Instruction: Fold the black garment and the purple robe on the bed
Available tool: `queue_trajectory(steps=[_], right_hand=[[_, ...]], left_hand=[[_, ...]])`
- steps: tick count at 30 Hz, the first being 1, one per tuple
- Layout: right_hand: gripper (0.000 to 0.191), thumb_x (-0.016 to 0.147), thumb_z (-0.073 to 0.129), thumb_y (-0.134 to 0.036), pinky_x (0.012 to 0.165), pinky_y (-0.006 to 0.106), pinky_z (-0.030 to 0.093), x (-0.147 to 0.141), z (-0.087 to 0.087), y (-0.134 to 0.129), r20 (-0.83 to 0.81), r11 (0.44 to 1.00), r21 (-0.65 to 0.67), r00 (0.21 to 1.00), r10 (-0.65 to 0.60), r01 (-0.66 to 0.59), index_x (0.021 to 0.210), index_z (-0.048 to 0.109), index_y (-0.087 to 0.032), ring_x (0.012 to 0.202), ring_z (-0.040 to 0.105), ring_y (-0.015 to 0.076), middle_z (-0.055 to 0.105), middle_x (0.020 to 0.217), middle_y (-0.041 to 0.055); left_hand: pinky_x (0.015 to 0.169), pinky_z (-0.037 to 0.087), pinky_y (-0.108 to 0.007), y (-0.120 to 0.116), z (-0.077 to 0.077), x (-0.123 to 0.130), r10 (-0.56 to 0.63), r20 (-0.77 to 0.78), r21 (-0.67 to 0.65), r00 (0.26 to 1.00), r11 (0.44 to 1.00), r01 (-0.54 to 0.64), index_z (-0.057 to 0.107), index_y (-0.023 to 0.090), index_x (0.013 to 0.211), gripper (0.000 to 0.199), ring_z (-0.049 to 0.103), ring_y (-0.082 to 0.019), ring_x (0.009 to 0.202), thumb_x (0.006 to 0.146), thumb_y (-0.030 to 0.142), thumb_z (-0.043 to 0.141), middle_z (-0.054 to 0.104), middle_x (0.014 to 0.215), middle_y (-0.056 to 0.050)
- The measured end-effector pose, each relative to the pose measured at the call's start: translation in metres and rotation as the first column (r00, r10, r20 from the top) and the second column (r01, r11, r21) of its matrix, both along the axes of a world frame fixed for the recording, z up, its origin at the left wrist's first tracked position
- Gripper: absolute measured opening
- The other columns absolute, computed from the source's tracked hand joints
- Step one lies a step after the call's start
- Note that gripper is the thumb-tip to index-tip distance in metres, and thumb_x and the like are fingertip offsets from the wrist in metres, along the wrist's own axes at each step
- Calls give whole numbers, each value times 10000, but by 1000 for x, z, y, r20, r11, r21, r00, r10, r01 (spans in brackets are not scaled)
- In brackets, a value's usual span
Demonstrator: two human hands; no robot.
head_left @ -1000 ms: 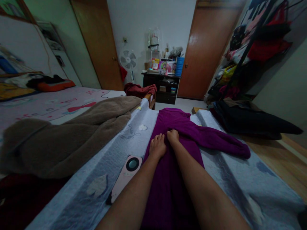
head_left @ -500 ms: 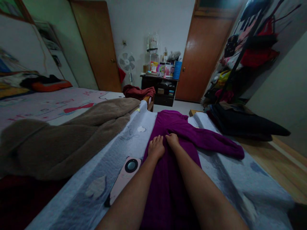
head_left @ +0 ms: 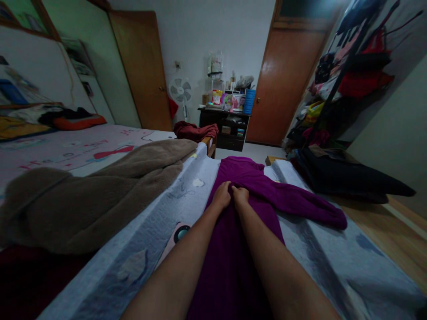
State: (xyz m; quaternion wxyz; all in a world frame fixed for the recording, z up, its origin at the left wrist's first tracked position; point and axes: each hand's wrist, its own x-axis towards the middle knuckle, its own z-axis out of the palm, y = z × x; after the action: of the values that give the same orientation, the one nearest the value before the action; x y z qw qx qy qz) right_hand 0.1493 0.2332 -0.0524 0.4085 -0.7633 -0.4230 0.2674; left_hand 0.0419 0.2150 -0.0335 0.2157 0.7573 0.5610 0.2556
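Note:
A purple long-sleeved garment (head_left: pixel 233 266) lies spread on a blue-grey patterned cover (head_left: pixel 187 195), one sleeve stretched out to the right. Both hands are on its upper part, close together. My left hand (head_left: pixel 222 194) is closed, its fingertips pinching the purple fabric. Beside it my right hand (head_left: pixel 240 195) is closed too, thumb and fingers gripping a bit of the same fabric. A pink phone-like object with a round dark lens (head_left: pixel 180 233) lies left of the garment, partly behind my left forearm.
A brown furry cloth (head_left: pixel 100 200) lies along the left side, beside a pink printed bed (head_left: pixel 80 144). Dark folded clothes (head_left: pixel 347 173) are piled at the right. Further back stand a fan (head_left: pixel 180 91), a dark cabinet (head_left: pixel 208 120) and two doors.
My left hand, flat with spread fingers before, has moved slightly up and right and closed on the fabric beside my right hand. The view has shifted slightly, and my left forearm covers more of the phone-like object.

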Motion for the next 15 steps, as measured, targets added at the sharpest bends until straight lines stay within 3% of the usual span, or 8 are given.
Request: queue_trajectory(steps=[5,9,15], right_hand=[[190,686,594,-239,497,229,427,-2,-9,-4,-123,999,13,992,-41,43,748,735,-127,596,640,192,688,611,42],[255,678,611,-256,514,203,444,-1,-13,-6,-205,993,62,975,-84,98,859,720,-113,623,636,165,706,682,31],[282,701,651,-322,523,220,466,2,-14,5,-278,983,108,954,-115,150,898,694,-123,606,626,164,674,629,21]], left_hand=[[1086,383,-306,19,-15,8,-65,259,-50,964,995,81,471,204,1374,656,533,-129,1234,759,-12,393,589,1342,-32],[1092,372,-299,22,-26,7,-73,257,-47,964,995,88,517,191,1335,584,526,-146,1241,785,24,419,585,1347,-35],[1108,344,-306,16,-26,8,-39,147,-7,988,999,41,470,202,1380,618,487,-151,1276,792,23,409,542,1393,-44]])
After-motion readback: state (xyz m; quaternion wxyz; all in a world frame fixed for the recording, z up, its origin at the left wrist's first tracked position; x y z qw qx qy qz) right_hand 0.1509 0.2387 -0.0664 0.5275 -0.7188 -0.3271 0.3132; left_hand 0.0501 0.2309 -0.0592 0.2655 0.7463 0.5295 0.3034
